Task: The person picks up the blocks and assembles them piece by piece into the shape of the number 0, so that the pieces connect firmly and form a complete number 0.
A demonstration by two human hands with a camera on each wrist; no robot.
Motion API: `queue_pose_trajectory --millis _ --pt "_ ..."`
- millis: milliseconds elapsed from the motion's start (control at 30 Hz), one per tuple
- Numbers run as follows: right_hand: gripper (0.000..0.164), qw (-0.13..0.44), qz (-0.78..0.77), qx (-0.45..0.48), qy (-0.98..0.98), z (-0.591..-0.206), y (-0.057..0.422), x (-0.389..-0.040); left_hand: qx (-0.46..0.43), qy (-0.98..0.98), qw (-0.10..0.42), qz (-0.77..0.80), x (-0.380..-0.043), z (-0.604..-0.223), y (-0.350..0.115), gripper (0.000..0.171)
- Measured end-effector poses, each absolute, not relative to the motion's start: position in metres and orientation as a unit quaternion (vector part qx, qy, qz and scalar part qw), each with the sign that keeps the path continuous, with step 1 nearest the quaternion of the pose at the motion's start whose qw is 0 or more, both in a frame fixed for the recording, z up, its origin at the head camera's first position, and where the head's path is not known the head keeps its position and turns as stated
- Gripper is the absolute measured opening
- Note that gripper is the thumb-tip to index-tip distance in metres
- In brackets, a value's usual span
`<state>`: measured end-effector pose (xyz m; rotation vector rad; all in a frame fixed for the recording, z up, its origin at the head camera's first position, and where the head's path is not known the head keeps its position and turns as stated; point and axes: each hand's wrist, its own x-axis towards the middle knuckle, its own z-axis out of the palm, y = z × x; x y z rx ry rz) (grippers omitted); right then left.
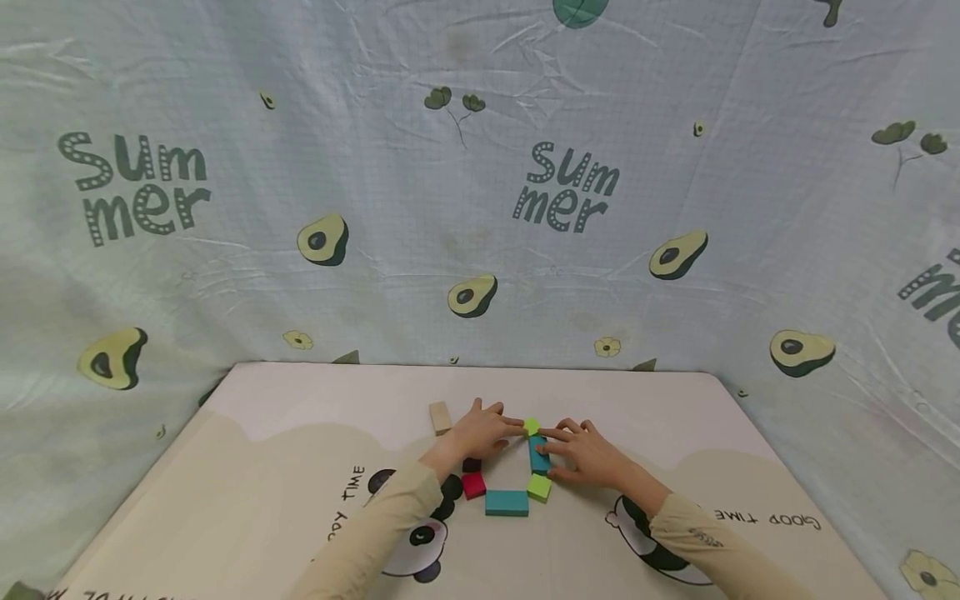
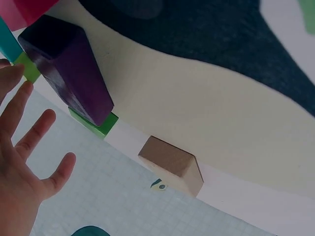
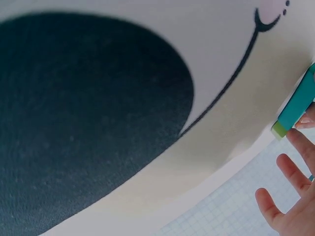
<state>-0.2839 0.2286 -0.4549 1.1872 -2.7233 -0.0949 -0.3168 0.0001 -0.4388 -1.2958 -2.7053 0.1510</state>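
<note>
In the head view my left hand reaches across with its index finger against a lime green block. The index finger of my right hand touches that block's other side, while its lower fingers lie at an upright-running teal block. A second lime block, a flat teal block, a red block and a dark purple block carry on the ring. Beyond the purple block a green block shows in the left wrist view; my left hand hides it from the head view.
A plain wooden block stands just left of my left hand. The pale table mat carries panda prints and lettering. Behind its far edge hangs a cloth with avocado prints.
</note>
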Motion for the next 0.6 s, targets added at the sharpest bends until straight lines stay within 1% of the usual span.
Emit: queue_pose_trajectory --millis 400,600 --pt "0.039 0.095 -0.013 0.407 -0.908 -0.456 0.23 -0.285 -0.419 -0.903 0.083 0.055 -0.318 -0.433 -0.006 0.039" --pt "0.039 0.085 -0.014 0.406 -0.91 -0.456 0.229 -0.284 -0.406 -0.91 0.079 0.025 -0.32 -0.428 -0.017 0.039"
